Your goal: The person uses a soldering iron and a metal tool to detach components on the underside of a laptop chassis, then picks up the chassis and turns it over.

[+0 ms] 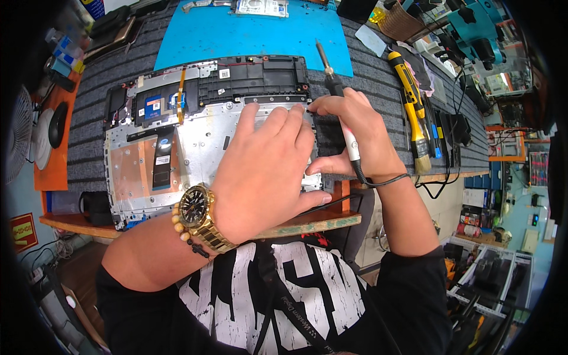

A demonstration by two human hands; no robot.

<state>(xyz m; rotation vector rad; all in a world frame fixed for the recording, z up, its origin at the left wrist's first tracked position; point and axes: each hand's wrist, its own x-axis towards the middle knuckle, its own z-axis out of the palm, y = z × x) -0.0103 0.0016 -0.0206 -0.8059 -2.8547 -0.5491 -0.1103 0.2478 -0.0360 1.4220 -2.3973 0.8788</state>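
A laptop top case (pixel 204 142), with its silver metal inner side and black plastic strip facing up, lies before me. My left hand (pixel 266 154) rests across its right half, fingers spread and pressing on the metal. At the case's right edge is my right hand (pixel 364 130), its thumb and index fingertip close to that edge. A soldering iron (pixel 350 144) with a white and red handle is tucked in this hand under the index finger. The iron's tip points away from me, over the mat. My hands hide the part of the edge between them.
Beyond the case lies a blue work mat (pixel 248 32) on a grey ribbed bench cover (pixel 378 100). To the right are a yellow-black screwdriver (pixel 405 77), a brush (pixel 420 151) and cables. A teal microscope (pixel 476 35) stands far right; a fan (pixel 19 133) is at left.
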